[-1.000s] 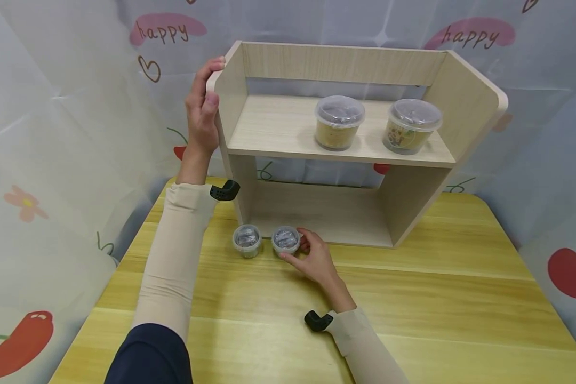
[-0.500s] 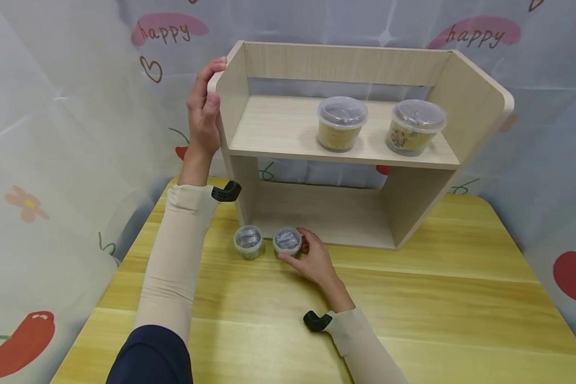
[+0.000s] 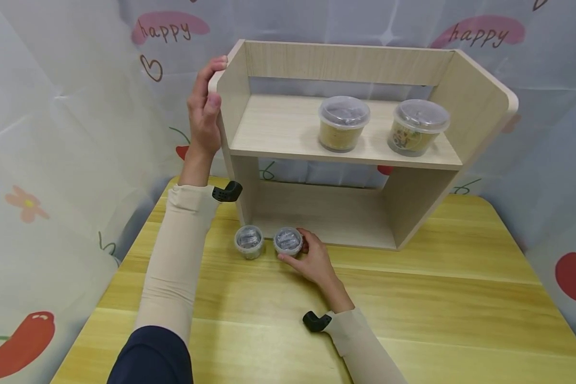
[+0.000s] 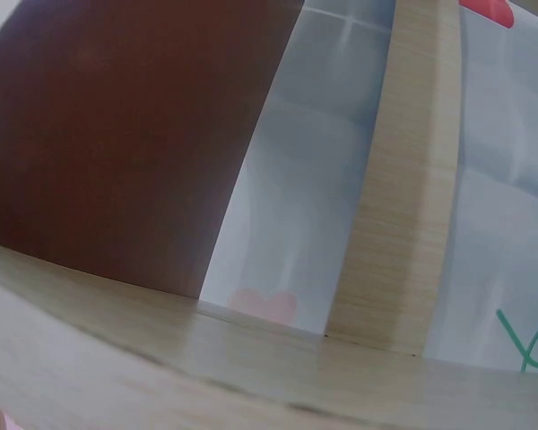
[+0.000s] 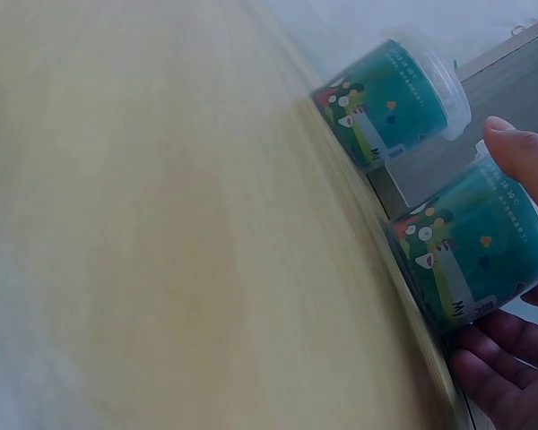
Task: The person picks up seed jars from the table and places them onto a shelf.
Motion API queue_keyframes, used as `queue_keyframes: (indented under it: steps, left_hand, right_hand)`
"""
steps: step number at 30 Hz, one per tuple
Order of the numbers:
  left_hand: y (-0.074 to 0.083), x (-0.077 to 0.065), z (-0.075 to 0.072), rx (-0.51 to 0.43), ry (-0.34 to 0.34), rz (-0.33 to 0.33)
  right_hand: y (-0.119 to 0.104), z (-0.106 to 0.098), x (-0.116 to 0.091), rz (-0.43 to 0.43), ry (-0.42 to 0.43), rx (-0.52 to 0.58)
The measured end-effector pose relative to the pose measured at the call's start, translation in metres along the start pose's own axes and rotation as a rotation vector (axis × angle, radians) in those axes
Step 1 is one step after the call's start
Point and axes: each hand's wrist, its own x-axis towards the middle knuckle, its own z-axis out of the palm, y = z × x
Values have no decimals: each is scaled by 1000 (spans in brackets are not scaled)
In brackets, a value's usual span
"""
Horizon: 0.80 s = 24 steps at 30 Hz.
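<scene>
My left hand (image 3: 204,114) grips the upper left side panel of a pale wooden shelf (image 3: 345,157), thumb on its front edge. At the shelf's lower front, my right hand (image 3: 317,261) holds a small lidded tub (image 3: 288,241) between thumb and fingers. The tub stands upright on the table. In the right wrist view this held tub (image 5: 475,246) has a teal side with a colourful print. A matching small tub (image 3: 248,240) stands just left of it, apart from both hands. The left wrist view shows the shelf's pale boards (image 4: 394,188), with only a sliver of hand at the corner.
Two larger lidded tubs with yellowish contents, a left one (image 3: 342,125) and a right one (image 3: 416,128), stand on the upper shelf board. The shelf rests on a yellow wood-grain table (image 3: 437,309). A printed cloth (image 3: 67,133) hangs behind and at the sides.
</scene>
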Motion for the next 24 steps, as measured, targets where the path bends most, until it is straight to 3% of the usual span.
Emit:
queue_keyframes:
  steps: [17,24]
  left_hand:
    - [1,0,2,-19,23,-4]
    - [-2,0,1,-12,19,-1]
  right_hand:
    - [-2,-1,1,69,-21,-7]
    - [-3,-2,2,52,-18,-21]
